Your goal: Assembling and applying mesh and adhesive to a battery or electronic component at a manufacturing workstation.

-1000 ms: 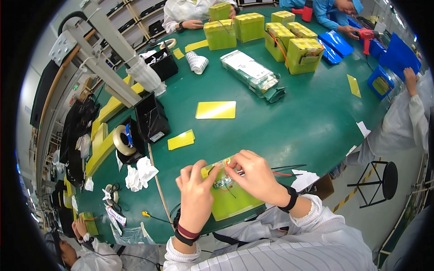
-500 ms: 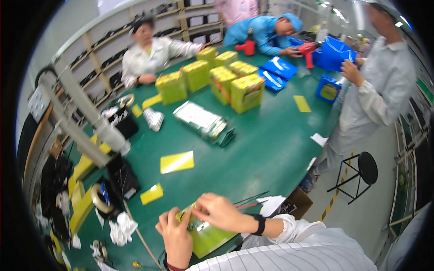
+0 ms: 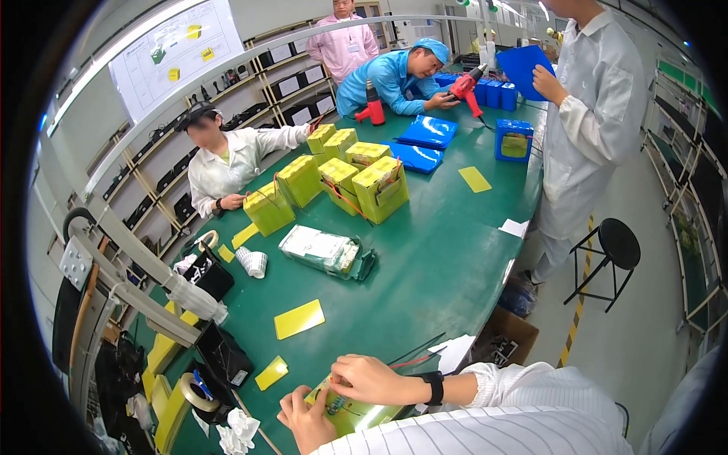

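by the near edge of the table [image 3: 413, 296], bends left hand [image 3: 309, 422] and right hand [image 3: 373, 378] over the pack [image 3: 368, 416], presumably to steady it; cannot tell either grip.

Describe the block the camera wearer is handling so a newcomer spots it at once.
Find the big green tabletop, then its near edge at the picture's bottom. There the wearer's left hand and right hand are over a yellow-green rectangular block. Unlike the yellow-green blocks grouped farther up the table, it lies under both hands.
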Tool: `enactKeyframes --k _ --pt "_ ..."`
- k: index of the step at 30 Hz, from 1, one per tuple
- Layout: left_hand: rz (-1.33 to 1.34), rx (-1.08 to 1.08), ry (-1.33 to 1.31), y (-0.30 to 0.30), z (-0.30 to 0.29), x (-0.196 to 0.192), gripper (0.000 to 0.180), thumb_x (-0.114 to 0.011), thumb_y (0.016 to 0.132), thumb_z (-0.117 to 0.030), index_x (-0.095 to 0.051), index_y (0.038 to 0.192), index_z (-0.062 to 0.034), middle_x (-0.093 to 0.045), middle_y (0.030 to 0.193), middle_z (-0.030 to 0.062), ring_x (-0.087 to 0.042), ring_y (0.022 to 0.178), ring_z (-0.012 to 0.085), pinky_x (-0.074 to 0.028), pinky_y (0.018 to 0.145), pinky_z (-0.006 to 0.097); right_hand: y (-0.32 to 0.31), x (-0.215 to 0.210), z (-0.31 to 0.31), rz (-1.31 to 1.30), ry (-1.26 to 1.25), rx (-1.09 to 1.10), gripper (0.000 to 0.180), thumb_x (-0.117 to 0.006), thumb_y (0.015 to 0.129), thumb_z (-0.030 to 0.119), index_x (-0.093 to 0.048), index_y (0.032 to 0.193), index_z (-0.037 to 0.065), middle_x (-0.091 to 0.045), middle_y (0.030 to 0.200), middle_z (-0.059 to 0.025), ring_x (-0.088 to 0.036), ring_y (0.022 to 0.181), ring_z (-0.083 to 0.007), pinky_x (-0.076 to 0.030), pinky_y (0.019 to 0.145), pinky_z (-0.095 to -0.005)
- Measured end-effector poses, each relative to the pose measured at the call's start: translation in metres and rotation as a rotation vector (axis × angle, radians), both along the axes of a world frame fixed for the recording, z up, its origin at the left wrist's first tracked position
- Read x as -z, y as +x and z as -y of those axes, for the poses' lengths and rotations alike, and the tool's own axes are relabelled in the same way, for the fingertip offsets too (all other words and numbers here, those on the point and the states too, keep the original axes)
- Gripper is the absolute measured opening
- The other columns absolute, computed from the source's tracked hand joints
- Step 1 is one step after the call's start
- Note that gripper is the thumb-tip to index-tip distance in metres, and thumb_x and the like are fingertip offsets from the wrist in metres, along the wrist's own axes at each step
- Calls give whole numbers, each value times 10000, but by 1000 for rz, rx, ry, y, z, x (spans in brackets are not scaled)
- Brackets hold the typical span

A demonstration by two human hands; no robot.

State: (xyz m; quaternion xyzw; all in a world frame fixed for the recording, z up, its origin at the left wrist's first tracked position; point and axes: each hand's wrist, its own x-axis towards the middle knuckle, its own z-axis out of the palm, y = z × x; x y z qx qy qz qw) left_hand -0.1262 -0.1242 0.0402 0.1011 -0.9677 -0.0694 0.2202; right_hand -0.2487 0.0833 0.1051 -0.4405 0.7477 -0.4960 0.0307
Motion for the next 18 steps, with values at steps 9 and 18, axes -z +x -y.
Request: enactKeyframes --k 9,18 --pt "-83 231 -301 3 0 -4 346 -809 675 -186 -785 1008 -278 -581 1097 8 -498 1003 276 -478 635 319 4 0 -3 -17 -41 23 229 -658 906 170 -585 795 -16 -619 813 -160 -626 799 -360 -512 708 -458" --pt "48 54 -17 8 -84 -104 410 -607 733 12 -748 1100 -105 -581 1186 113 -523 1115 322 -372 918 433 3 5 3 -116 -36 75 211 -724 857 186 -614 783 21 -611 770 -128 -621 753 -320 -507 660 -417"
